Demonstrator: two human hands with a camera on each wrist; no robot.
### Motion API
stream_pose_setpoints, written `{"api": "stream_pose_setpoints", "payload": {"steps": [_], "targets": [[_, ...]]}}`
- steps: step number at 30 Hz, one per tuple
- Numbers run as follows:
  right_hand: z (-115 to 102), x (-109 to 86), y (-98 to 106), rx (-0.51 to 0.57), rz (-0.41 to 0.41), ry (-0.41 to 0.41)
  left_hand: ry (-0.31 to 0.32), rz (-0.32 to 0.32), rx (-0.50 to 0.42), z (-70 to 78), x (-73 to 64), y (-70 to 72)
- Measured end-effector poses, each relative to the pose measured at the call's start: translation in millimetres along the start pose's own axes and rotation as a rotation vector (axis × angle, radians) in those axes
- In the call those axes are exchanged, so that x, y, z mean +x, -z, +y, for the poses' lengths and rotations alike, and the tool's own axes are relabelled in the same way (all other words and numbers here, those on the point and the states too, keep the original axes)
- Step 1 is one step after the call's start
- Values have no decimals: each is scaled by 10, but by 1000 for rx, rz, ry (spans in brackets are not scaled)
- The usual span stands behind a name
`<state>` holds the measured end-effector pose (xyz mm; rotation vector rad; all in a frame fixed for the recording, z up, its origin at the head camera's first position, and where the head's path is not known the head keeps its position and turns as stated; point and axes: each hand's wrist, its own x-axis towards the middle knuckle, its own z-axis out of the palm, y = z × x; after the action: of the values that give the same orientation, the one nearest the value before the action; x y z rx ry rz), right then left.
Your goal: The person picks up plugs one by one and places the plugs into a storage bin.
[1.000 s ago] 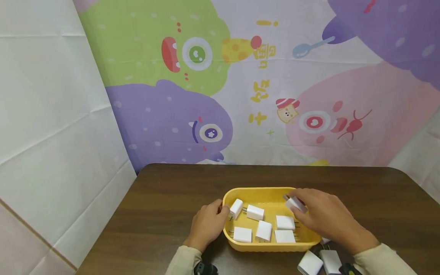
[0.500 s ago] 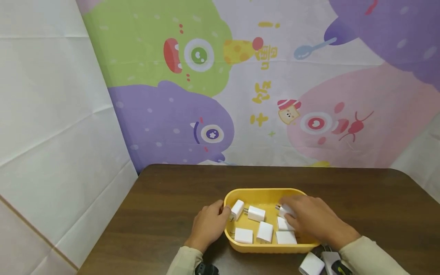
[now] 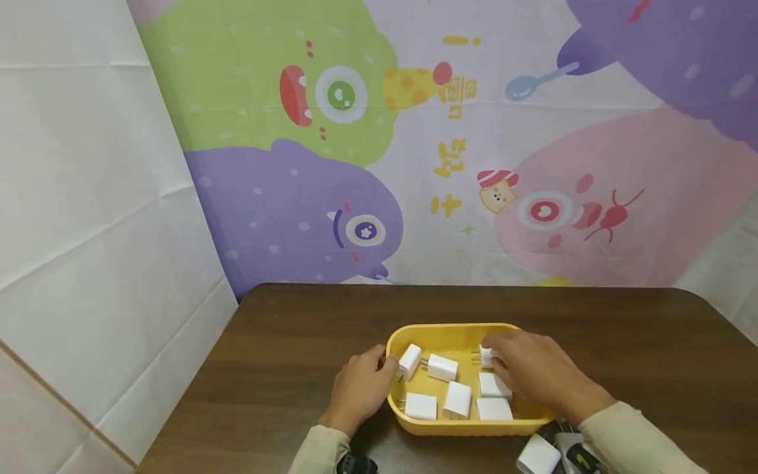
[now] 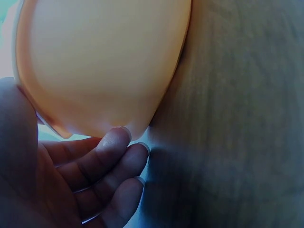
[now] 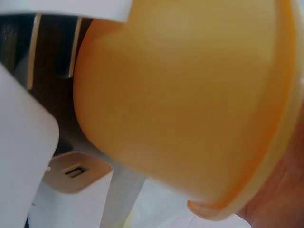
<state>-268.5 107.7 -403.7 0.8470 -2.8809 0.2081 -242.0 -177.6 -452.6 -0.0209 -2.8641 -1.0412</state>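
A yellow plastic basket (image 3: 458, 428) sits on the table with several white charger plugs inside, one of them a charger (image 3: 457, 399) near its middle. My left hand (image 3: 360, 387) grips the basket's left end, thumb at the rim; in the left wrist view its curled fingers (image 4: 114, 142) touch the outer wall. Inside the right end, my right hand (image 3: 541, 368) pinches a white charger (image 3: 486, 357), prongs facing left, partly hidden by the fingers. In the right wrist view the basket's outer wall (image 5: 180, 95) covers most of that hand.
Several more chargers lie outside the basket by the right sleeve, among them a white charger (image 3: 538, 454); one charger (image 5: 76, 172) shows its USB port in the right wrist view. Behind the brown table (image 3: 284, 342) hangs a cartoon-printed cloth (image 3: 438, 250).
My right hand has moved left and down into the basket with the charger, which now sits lower, behind the other chargers at the right end. My left hand stays on the rim.
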Motion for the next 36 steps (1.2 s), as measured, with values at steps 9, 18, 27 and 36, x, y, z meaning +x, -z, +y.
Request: {"api": "stream_pose_setpoints", "payload": {"steps": [9,18,27,36], "targets": [[-8,-65,91,10,-8,-28,15,-10,-9,19,12,16],[-1,-155,137,107,-26,-85,19,-10,-12,16,3,17],[-22,-246,191,54,98,-80,7,2,-35,8,2,15],[6,-403,241,3,214,-64,-1,0,-30,19,-10,6]]}}
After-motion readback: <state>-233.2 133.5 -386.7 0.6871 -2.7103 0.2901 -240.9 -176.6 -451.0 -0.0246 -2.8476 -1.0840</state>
